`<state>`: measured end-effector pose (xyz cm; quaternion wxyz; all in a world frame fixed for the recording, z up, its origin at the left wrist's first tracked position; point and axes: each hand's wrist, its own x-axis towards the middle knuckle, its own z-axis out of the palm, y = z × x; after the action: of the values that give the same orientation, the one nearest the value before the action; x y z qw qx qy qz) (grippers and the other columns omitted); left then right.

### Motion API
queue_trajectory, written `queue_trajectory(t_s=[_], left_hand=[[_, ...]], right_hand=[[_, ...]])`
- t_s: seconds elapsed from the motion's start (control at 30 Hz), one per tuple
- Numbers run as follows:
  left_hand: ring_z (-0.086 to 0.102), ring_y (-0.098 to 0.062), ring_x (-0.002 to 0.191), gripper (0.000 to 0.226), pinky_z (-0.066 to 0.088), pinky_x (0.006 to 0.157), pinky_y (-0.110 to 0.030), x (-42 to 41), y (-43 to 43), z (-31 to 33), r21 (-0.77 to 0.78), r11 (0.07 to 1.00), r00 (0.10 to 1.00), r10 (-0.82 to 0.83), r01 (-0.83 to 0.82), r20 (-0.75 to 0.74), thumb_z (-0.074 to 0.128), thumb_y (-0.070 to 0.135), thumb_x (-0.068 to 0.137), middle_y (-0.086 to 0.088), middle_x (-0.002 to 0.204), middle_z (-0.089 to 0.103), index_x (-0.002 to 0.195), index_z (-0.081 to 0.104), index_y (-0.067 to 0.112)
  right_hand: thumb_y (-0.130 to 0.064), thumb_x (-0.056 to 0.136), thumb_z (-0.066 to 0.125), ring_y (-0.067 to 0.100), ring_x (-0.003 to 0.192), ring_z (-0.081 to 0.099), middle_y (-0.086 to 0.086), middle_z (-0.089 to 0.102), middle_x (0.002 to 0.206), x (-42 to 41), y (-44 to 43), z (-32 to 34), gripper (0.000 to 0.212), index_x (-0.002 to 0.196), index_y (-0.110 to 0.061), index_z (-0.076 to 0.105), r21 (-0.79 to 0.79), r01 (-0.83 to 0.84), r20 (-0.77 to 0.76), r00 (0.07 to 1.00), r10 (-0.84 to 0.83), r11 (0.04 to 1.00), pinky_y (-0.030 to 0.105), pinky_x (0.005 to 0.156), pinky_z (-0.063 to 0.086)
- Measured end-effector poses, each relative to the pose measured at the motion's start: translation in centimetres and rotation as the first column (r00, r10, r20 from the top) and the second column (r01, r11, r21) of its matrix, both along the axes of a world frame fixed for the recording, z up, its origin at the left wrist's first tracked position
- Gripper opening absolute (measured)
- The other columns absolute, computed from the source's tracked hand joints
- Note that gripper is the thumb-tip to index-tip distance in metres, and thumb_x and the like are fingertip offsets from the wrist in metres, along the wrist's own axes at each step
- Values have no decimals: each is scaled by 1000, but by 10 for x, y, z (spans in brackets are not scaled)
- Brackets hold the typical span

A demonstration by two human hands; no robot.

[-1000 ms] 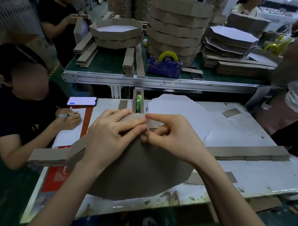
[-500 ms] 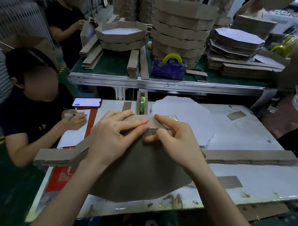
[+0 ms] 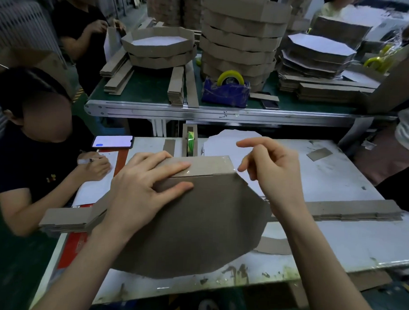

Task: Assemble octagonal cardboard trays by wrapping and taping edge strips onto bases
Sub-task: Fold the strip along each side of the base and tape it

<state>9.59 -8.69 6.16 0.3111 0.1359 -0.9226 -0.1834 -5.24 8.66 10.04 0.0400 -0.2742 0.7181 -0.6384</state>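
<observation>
A brown octagonal base (image 3: 196, 224) lies on the desk (image 3: 335, 240), with 1 edge strip (image 3: 205, 165) taped along its far side. The left hand (image 3: 146, 187) is pressed flat on that joint. The right hand (image 3: 272, 171) hovers beside it, fingers loose (nothing held). Probably the tape roll (image 3: 190, 142) must be reached next.

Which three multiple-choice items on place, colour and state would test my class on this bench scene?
1. The lit phone lies: A on the tray stack; B at the far left of the white table; C under a hand.
2. The tape roll on the blue dispenser is: A red; B black; C yellow.
3. The right hand is: A hovering, holding nothing; B gripping tape; C curled in a fist.
Key: 1 B, beside the writing person; 2 C, its rim shows yellow; 3 A, loose fingers above the cardboard base.
</observation>
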Motion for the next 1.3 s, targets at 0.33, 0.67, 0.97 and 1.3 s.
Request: queue_trajectory(t_s=[0.33,0.67,0.97,1.3], left_hand=[[52,-19,110,77,50,79,-37,4,-5,-1,-156,988,984,32,-4,178,60,77,71,3,124,61,134,57,32],[55,-16,112,97,47,81,-34,-47,32,38,-349,927,906,24,139,422,14,91,69,10,126,57,152,15,40],[65,-19,92,75,40,61,-27,-1,6,43,-177,982,987,-43,70,154,31,81,78,12,114,67,138,49,40],[49,-4,95,72,29,69,-7,32,-3,7,-36,999,997,33,-30,71,45,67,82,9,114,60,146,38,34]], right_hand=[[-23,104,46,-14,101,58,-21,71,106,-29,-8,-30,28,110,-22,74,397,-242,8,965,260,885,1,82,38],[-31,108,38,1,64,53,-14,61,70,-32,6,-32,41,99,-13,74,330,-434,106,900,424,839,12,65,43],[-54,92,55,14,63,45,4,49,66,-54,23,-12,51,74,-7,60,492,-507,186,856,483,708,25,64,38],[-52,73,69,5,65,60,-7,69,71,-35,3,25,41,87,-13,74,498,-458,8,851,525,736,18,61,47]])
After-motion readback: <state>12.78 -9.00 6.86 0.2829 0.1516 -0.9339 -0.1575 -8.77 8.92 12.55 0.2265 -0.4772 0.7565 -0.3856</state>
